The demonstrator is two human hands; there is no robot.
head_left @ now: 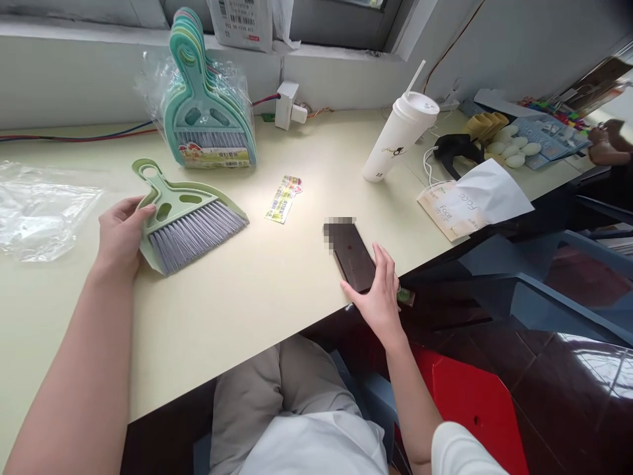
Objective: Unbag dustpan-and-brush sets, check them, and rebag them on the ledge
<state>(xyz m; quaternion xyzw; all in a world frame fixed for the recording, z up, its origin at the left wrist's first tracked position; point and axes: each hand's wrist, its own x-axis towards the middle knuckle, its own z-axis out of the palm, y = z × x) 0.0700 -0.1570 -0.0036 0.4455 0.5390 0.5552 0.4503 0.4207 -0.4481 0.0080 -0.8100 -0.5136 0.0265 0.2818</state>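
Observation:
My left hand (121,234) grips a light green dustpan (171,198) by its left edge, thumb on top. A brush with grey bristles (198,234) is nested in the dustpan, which rests on the table. Around the near end of a dark phone (352,254) lying by the table's front edge, my right hand (378,300) has its thumb on one side and fingers on the other. Between the hands, farther back, lies a small printed label card (283,201). A clear plastic bag (44,211) is crumpled to the left of my left hand.
Several nested dustpan sets (210,109) stand in plastic against the wall. To the right are a white cup with a straw (400,135), a tissue pack (448,208), a black tape dispenser (457,152) and pale egg-shaped items (512,148). A red stool (475,402) stands below the table.

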